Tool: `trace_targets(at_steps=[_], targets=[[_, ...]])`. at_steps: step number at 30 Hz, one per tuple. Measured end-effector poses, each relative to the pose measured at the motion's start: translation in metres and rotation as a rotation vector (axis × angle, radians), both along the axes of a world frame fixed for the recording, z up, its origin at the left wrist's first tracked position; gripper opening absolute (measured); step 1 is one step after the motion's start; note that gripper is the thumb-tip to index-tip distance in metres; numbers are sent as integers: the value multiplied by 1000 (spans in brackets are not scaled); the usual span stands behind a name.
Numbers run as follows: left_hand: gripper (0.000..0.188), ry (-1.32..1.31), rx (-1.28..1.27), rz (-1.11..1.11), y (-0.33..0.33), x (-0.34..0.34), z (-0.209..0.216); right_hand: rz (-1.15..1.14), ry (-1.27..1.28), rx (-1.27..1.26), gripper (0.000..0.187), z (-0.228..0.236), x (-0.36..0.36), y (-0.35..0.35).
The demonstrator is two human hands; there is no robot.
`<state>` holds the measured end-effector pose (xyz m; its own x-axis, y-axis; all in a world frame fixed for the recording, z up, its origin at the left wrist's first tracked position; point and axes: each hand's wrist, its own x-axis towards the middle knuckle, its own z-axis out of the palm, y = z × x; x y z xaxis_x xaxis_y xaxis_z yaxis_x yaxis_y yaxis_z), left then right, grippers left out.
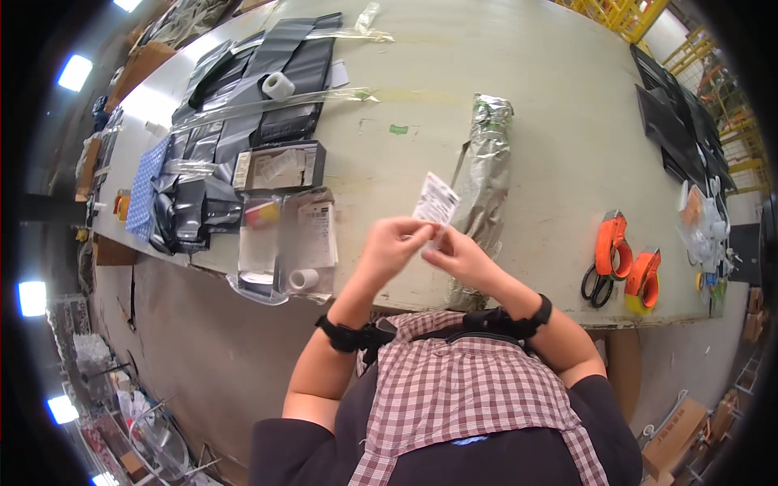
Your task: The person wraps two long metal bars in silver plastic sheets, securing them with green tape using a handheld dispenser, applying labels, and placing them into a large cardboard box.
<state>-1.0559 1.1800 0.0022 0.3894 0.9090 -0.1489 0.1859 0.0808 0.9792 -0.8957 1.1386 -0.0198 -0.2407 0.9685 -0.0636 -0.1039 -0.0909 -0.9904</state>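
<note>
Hands meet at the centre of the frame, both pinching one small white label with dark print. The left hand has its fingertips closed on the label's lower left corner; the right hand is closed on the lower edge just beside it, so the label stands upright between them, tilted slightly, above the near edge of the bench. Held this way the printed face is turned up toward the camera, and the close two-handed pinch at one edge suggests, as a judgement, that a backing is being picked at or the label steadied. Each wrist carries a black band.

Just behind the label, a long silver foil pouch lies lengthwise on the bench, running from centre frame toward the hands, within direct reach. At right of the frame, two orange tape dispensers sit near the bench edge with black-handled scissors touching them. Left of the hands lie clear plastic bags holding cards and a small white roll; beyond these, toward the upper left, dark flat pouches are spread out with another white tape roll on top. More dark pouches occupy the upper right.

The bench surface is pale, scuffed and marked with tape scraps. Around it: a concrete floor, cardboard boxes at lower right, yellow railings at upper right, ceiling lights along the left rim.
</note>
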Motion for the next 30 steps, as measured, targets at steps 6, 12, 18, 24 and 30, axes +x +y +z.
trace_targets(at_steps=[6, 12, 18, 24, 30], targets=[[22, -184, -123, 197, -4, -6, 14, -227, 258, -215, 28, 3, 27, 2], [26, -334, -457, 136, -24, -8, -3, -468, 85, -58, 20, 15, 40, 2], [19, -364, -554, 140, -30, -1, 0, -489, -88, 26, 20, 22, 43, 1], [16, -355, -543, 123, -30, -1, 3, -540, -177, 74, 20, 16, 41, 2], [15, -360, -495, 121, -33, 4, 10, -529, -156, 46, 24, 12, 42, 4]])
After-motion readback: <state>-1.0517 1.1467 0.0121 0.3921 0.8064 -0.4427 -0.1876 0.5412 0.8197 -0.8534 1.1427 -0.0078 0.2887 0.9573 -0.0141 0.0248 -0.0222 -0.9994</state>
